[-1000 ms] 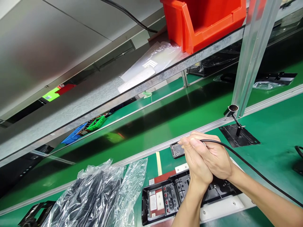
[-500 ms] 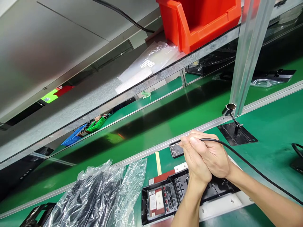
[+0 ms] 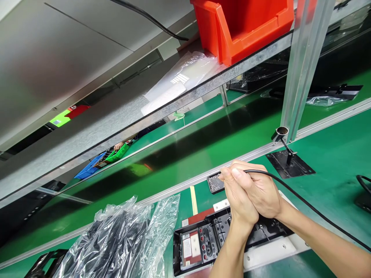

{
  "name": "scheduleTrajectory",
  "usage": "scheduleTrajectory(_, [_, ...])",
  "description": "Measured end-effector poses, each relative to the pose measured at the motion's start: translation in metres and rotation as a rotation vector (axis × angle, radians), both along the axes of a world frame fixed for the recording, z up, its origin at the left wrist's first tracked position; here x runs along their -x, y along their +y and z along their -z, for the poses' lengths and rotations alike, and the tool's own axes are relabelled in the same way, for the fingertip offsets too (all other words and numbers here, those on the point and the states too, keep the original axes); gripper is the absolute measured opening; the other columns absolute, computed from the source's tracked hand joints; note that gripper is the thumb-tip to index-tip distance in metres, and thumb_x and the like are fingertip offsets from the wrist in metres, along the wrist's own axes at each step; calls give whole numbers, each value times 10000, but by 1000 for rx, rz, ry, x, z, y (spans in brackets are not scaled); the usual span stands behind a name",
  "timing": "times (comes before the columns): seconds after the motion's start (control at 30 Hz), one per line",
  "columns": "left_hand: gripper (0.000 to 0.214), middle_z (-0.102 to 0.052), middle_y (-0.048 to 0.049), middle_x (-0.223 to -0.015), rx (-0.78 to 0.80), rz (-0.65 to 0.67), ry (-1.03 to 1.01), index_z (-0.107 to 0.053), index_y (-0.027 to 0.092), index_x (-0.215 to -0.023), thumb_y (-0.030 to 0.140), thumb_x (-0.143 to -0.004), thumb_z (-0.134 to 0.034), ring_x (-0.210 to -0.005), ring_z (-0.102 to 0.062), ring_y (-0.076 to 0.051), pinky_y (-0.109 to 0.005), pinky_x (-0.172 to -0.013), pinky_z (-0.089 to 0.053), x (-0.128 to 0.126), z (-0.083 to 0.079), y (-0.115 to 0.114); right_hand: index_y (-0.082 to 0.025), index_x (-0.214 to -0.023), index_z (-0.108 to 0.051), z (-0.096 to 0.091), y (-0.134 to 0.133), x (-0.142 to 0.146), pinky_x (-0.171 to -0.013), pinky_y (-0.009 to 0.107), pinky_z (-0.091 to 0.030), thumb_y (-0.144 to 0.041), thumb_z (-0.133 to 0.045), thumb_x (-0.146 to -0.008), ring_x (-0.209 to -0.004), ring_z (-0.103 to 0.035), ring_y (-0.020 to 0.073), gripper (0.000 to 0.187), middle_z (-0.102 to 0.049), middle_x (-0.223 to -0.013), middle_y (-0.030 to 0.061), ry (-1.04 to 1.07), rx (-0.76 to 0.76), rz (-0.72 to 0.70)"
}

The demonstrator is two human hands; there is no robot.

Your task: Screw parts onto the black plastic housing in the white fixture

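Both my hands are clasped together above a black plastic housing [image 3: 199,241] that lies in a white fixture [image 3: 272,251] on the green bench. My right hand [image 3: 262,191] is closed around a tool with a black cable [image 3: 313,208] running off to the right; the tool itself is hidden. My left hand [image 3: 239,200] wraps against the right hand's fingers. Just behind the fingertips sits a small black tray of tiny screws [image 3: 215,182].
Clear plastic bags with black parts [image 3: 121,239] lie at the left. A metal post [image 3: 301,69] and a small stand on a black plate [image 3: 290,164] are at the right. An orange bin [image 3: 246,27] sits on the shelf above. A conveyor runs behind.
Almost nothing differs; the view has shifted slightly and my clasped hands stay over the housing.
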State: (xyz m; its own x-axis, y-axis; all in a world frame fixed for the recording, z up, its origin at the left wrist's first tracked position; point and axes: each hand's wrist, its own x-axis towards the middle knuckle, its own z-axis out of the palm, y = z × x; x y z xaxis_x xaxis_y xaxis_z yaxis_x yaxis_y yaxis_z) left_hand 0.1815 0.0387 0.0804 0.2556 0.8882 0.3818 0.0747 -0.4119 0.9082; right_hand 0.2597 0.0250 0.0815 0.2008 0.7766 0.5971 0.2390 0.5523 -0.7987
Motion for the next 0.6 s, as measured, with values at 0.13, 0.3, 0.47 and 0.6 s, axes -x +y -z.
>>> scheduleTrajectory(0.13, [795, -670, -133, -867, 8, -27, 7, -610, 187, -874, 738, -984, -48, -795, -627, -212, -380, -820, -538, 0, 1, 0, -192, -844, -765, 1, 0, 0, -714, 304, -484, -372, -449, -1087, -832, -641, 170, 438, -689, -812, 35, 7, 9, -2])
scheduleTrajectory(0.3, [778, -669, -124, -854, 22, -10, 0, -591, 202, -825, 731, -992, -46, -799, -624, -203, -364, -827, -535, 0, -4, -1, -192, -822, -757, 1, 1, 1, -720, 300, -486, -370, -456, -1084, -831, -634, 166, 437, -682, -809, 32, 6, 17, 2])
scheduleTrajectory(0.47, [824, -699, -145, -922, 9, -18, 11, -640, 177, -914, 752, -979, -53, -862, -649, -210, -364, -900, -536, 1, -1, -1, -194, -841, -759, 1, 1, 1, -726, 297, -488, -374, -451, -1086, -829, -634, 163, 432, -684, -814, 29, 1, 13, -6])
scheduleTrajectory(0.6, [904, -716, -186, -1051, 18, -48, 18, -669, 141, -1071, 807, -944, -72, -968, -676, -243, -392, -969, -525, 1, 6, 1, -191, -834, -753, 1, 0, 0, -729, 297, -487, -373, -443, -1088, -829, -634, 163, 440, -682, -810, 30, -7, 8, -3])
